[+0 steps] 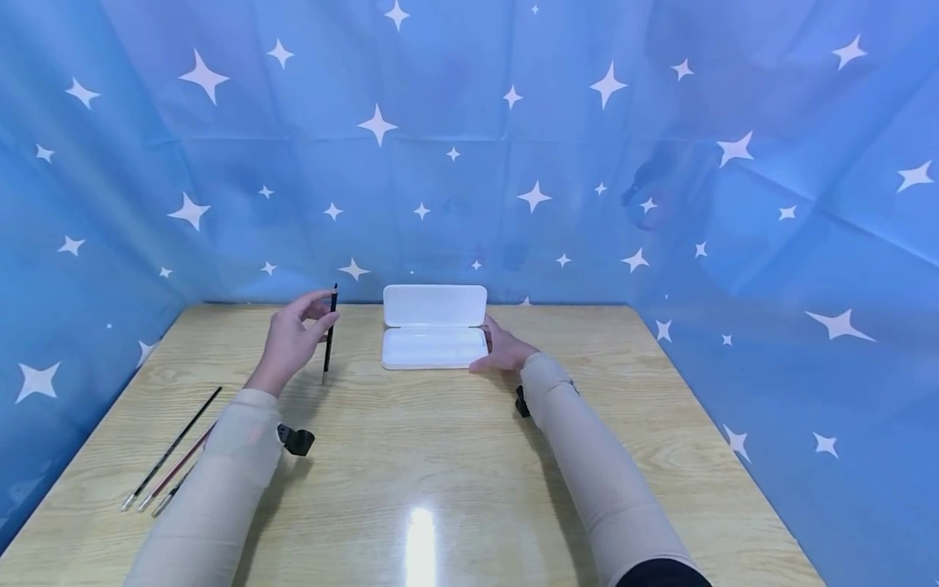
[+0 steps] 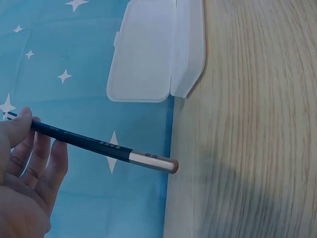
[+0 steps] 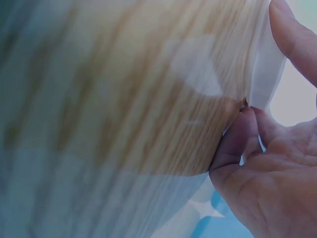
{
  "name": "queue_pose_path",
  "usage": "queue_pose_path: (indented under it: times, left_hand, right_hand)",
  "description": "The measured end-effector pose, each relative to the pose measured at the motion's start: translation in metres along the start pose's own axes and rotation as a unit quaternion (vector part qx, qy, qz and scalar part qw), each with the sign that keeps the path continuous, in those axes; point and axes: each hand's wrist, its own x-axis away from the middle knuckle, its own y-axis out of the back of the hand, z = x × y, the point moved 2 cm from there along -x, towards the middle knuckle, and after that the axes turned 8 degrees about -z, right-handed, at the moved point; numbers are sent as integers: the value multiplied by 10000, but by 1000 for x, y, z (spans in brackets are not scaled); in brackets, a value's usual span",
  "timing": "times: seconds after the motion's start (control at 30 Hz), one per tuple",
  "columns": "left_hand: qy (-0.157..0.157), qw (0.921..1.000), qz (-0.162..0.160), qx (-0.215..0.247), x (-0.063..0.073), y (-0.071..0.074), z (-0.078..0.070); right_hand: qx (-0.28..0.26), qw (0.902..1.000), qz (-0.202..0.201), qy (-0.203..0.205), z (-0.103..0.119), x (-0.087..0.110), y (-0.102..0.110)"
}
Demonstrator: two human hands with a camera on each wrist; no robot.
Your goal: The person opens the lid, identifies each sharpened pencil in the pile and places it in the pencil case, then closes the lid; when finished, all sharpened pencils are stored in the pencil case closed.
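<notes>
My left hand (image 1: 295,333) pinches a dark pencil (image 1: 330,342) between thumb and fingertips. The pencil is nearly upright in the head view, its point up and its eraser end down, left of a white pencil case (image 1: 434,348). In the left wrist view a silver band and brownish eraser (image 2: 171,166) show at its end. The case stands open at the back of the table, lid raised against the curtain side. My right hand (image 1: 504,349) grips the right end of the case, thumb at the front and fingers behind. In the right wrist view, the thumb (image 3: 292,39) lies against its white wall.
Several pencils (image 1: 172,448) lie side by side on the left of the wooden table (image 1: 440,456), partly covered by the left sleeve (image 1: 213,489). A blue curtain with white stars (image 1: 469,147) hangs along the back and both sides.
</notes>
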Motion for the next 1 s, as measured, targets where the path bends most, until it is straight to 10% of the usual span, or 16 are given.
queue_pose_path:
  times: [1.0]
  left_hand:
    - [-507, 9979, 198, -357, -16, -39, -11]
  right_hand:
    - [90, 9999, 9, -145, 1, -1, 3]
